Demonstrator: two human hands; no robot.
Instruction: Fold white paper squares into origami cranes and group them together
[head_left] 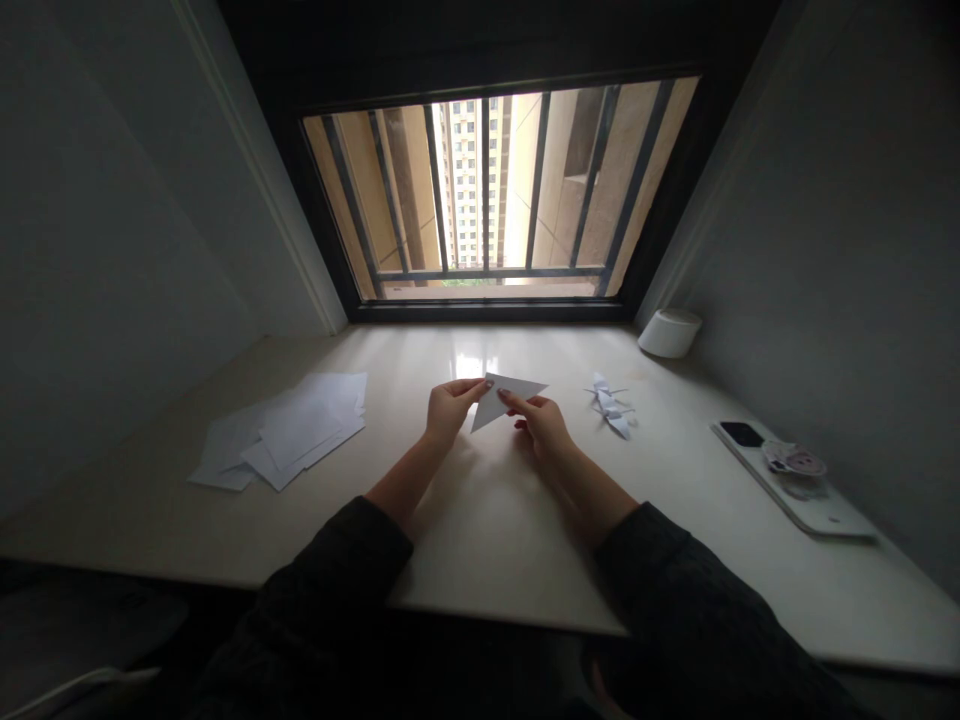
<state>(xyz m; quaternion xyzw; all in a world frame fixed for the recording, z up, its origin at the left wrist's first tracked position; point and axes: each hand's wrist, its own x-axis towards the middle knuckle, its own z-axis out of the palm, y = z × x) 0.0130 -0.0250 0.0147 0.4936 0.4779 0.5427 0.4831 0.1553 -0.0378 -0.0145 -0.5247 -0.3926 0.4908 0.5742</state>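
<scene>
A white sheet of paper folded into a triangle [508, 393] is held just above the pale desk [480, 520], in front of the window. My left hand [448, 408] pinches its left corner with thumb and fingers closed. My right hand [541, 422] grips the paper's lower right side, fingertips pressed on the sheet. Both forearms reach in from the bottom in dark sleeves.
A loose pile of white sheets [289, 435] lies at the left. A folded paper crane [611, 405] sits right of my hands. A white round container [670, 332] stands by the barred window [495, 190]. A phone [791, 475] lies at the far right.
</scene>
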